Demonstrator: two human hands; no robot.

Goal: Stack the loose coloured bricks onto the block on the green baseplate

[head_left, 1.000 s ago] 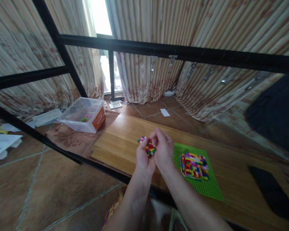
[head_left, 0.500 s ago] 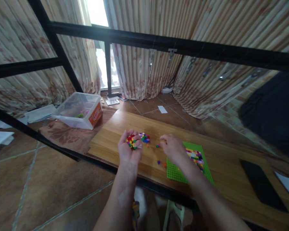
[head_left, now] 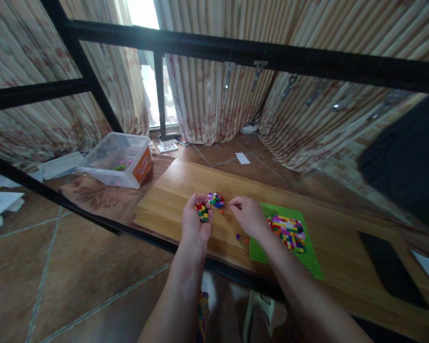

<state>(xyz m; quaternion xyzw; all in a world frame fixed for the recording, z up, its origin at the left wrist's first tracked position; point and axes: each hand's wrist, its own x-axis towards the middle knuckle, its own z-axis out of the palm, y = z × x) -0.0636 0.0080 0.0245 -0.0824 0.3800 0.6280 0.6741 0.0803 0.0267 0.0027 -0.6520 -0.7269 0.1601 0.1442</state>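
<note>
My left hand (head_left: 197,216) is cupped palm up, fingers curled around a small heap of colourful toy bricks (head_left: 202,212). To its right, my right hand (head_left: 248,215) hovers low over the table with thumb and fingers pinched together; whatever they hold is too small to make out. Beyond my left hand lies a loose pile of bricks (head_left: 216,200). A purple brick (head_left: 238,237) and an orange brick (head_left: 247,240) rest left of the green baseplate (head_left: 312,259). On that plate a block of multicoloured bricks (head_left: 289,232) is built up, partly behind my right forearm.
The wooden table (head_left: 186,178) has a dark metal edge. A black flat object (head_left: 393,269) lies on its right part. At the left, a clear plastic box (head_left: 116,159) with some pieces sits on a brown cloth (head_left: 93,197). A black metal rail (head_left: 214,43) crosses ahead.
My right hand has moved left toward my left hand, uncovering more of the brick block. The small green and magenta bricks near its fingertips no longer show. My left hand still cups its bricks.
</note>
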